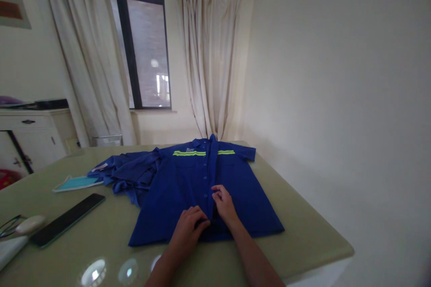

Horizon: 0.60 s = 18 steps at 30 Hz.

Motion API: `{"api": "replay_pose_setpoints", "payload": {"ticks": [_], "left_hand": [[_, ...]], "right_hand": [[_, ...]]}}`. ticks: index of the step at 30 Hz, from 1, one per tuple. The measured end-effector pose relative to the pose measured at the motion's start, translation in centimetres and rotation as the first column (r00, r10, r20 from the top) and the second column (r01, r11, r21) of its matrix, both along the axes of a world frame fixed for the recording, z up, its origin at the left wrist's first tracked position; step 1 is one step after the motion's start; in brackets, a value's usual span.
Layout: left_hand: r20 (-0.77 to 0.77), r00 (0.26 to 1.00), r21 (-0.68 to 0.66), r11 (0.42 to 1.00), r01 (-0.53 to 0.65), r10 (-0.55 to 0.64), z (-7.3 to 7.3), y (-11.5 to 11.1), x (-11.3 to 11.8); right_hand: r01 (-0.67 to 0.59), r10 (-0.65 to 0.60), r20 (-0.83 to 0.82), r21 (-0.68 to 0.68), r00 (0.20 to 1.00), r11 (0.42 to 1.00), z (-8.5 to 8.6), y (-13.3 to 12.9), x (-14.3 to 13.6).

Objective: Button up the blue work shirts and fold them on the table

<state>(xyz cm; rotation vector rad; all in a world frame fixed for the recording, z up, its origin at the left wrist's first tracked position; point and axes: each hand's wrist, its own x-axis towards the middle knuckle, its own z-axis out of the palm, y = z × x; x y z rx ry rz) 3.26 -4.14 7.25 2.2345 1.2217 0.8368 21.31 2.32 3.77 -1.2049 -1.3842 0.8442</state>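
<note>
A dark blue short-sleeved shirt point(175, 193) with yellow-green chest stripes lies spread on the greenish table point(303, 233), its collar toward the far edge. Its front placket is partly parted, and several buttons show down the middle. Near the bottom hem, my left hand point(189, 226) is closed with thumb and fingers at the placket edge. A little higher and to the right, my right hand point(223, 202) has its fingers curled together on the flap of the placket.
Left of the shirt lie a crumpled blue garment point(131, 172), a light blue face mask point(77, 183) and a long black keyboard-like object point(69, 219). A pale mouse point(31, 224) and glasses point(11, 226) sit at the far left. A wall borders the table's right side.
</note>
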Motion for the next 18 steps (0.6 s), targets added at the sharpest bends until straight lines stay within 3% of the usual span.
{"api": "replay_pose_setpoints", "payload": {"ticks": [7,12,15,18], "left_hand": [[-0.04,0.999,-0.033,0.999,0.001,-0.002,-0.5,0.4,-0.1],[-0.157,0.988,0.121,0.992,0.022,-0.003,-0.2,-0.6,0.2],[-0.253,0.967,0.245,0.965,0.092,-0.028,-0.4,-0.8,0.6],[-0.305,0.95,0.375,0.925,0.056,0.065,-0.9,-0.5,0.7]], "right_hand": [[0.031,-0.032,0.049,0.03,0.998,0.999,0.4,-0.6,-0.4],[-0.006,0.005,0.022,0.054,1.0,0.999,0.8,-1.1,-0.5],[-0.07,0.071,-0.03,0.019,0.997,0.997,0.9,-1.1,-0.7],[-0.102,0.098,-0.071,-0.061,0.993,0.993,1.7,-1.3,-0.9]]}}
